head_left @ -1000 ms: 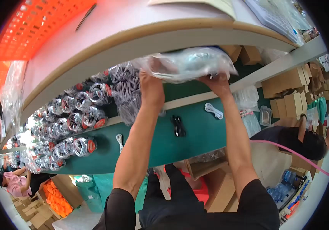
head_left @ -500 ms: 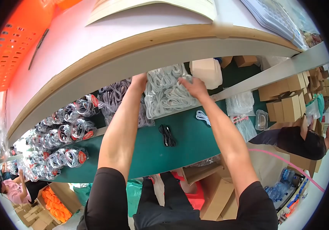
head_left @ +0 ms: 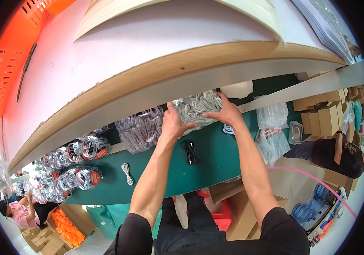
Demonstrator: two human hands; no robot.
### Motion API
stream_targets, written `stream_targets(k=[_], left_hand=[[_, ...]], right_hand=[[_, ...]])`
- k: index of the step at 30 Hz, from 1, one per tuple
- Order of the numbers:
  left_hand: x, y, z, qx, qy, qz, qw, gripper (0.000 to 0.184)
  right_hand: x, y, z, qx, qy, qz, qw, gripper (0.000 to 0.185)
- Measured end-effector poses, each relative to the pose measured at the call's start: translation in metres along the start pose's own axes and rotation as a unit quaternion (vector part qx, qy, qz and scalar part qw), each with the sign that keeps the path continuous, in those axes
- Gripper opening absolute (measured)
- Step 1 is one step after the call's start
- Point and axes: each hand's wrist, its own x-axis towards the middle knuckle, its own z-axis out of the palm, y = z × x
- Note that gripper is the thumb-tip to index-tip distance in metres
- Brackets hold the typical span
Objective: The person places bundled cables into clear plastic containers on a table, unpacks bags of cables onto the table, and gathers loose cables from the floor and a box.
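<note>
Three coiled cables [head_left: 190,152] on green table [head_left: 160,174] | shelf edge [head_left: 182,68] overhangs

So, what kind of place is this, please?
Probably a packing or assembly workshop: bundled grey cables under both hands, rows of packaged coils on a green workbench, and cardboard boxes stacked nearby.

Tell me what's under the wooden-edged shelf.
Under the shelf: pale cables between left hand and right hand, darker cables beside them, part of a cream item. The shelf covers whatever lies farther back.
</note>
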Motion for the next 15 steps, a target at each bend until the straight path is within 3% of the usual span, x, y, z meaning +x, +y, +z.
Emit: stream_targets(k=[4, 5, 7, 8, 9, 11, 13, 15], left_hand=[[0.001, 0.019, -0.009, -0.015, -0.010, -0.096, 0.995, 0.164], [-0.003, 0.021, -0.008, -0.015, -0.011, -0.097, 0.995, 0.164], [-0.003, 0.019, 0.002, -0.185, 0.018, -0.048, 0.981, 0.156], [-0.005, 0.013, 0.018, -0.185, 0.049, -0.012, 0.982, 0.142], [-0.014, 0.020, 0.027, -0.199, 0.100, 0.039, 0.974, 0.128], [-0.038, 0.039, 0.042, -0.259, 0.163, 0.053, 0.951, 0.113], [-0.055, 0.060, 0.062, -0.346, 0.170, 0.074, 0.920, 0.097], [-0.071, 0.083, 0.086, -0.453, 0.131, 0.098, 0.876, 0.103]], right_hand=[[0.008, -0.002, -0.005, -0.026, -0.041, 0.008, 0.999, 0.132], [0.009, -0.002, -0.008, -0.028, -0.032, -0.004, 0.999, 0.123], [0.011, -0.017, -0.025, -0.039, -0.009, -0.035, 0.999, 0.105], [0.005, -0.028, -0.033, -0.067, 0.025, -0.067, 0.995, 0.083], [-0.004, -0.043, -0.041, -0.069, 0.024, -0.069, 0.995, 0.083], [-0.018, -0.068, -0.056, -0.146, 0.108, -0.174, 0.968, 0.048], [-0.029, -0.095, -0.075, -0.199, 0.127, -0.221, 0.946, 0.041], [-0.032, -0.119, -0.088, -0.248, 0.143, -0.265, 0.921, 0.034]])
